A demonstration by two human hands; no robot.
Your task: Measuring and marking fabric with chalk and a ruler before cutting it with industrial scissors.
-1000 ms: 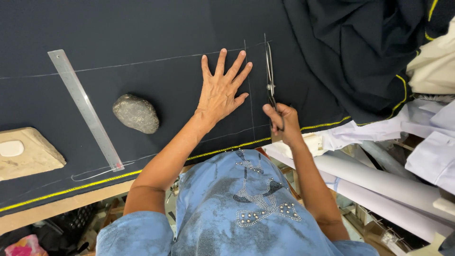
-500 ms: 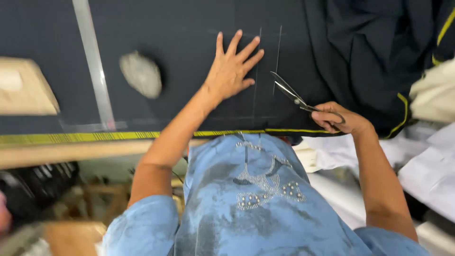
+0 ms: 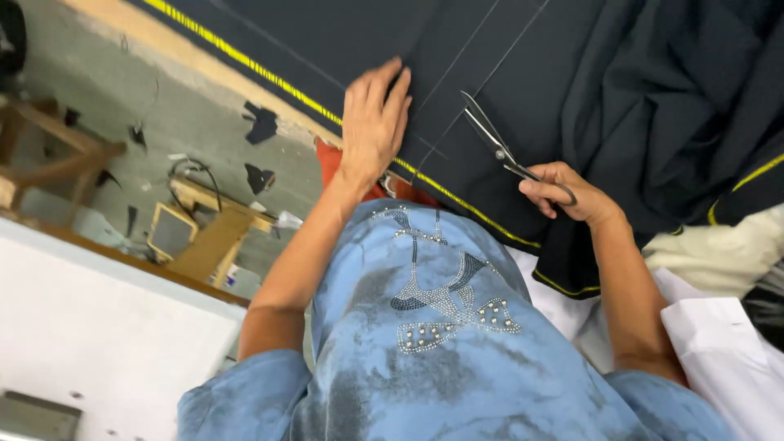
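The dark navy cloth (image 3: 523, 49) is the largest thing in view and serves as the landmark: it lies spread over the desk (image 3: 122, 24), whose pale edge shows just beyond the cloth's yellow-striped selvedge (image 3: 269, 77), and thin chalk lines (image 3: 469, 61) run across it. To one side the same cloth piles into loose, deep folds (image 3: 678, 106), which suggests a soft, limp, fairly light fabric that will slide and wrinkle unless it is held flat; the sound place to steady it seems to be right beside the chalk lines, near the selvedge. The left hand (image 3: 371, 122) lies palm down on the cloth at that edge, fingers together and pressed flat against the fabric. The right hand (image 3: 567, 192) is closed through the loops of a pair of steel scissors (image 3: 498, 147), whose blades are slightly parted and point up the cloth along a chalk line, resting on or just over the fabric; which cannot be told. Between the two hands the cloth lies flat and bare, giving open room along the lines, while the heaped folds crowd close behind the right hand. Beyond the selvedge, on the floor (image 3: 163, 106), small dark offcuts (image 3: 261, 122) lie scattered, and a wooden frame (image 3: 204, 233) stands near them.
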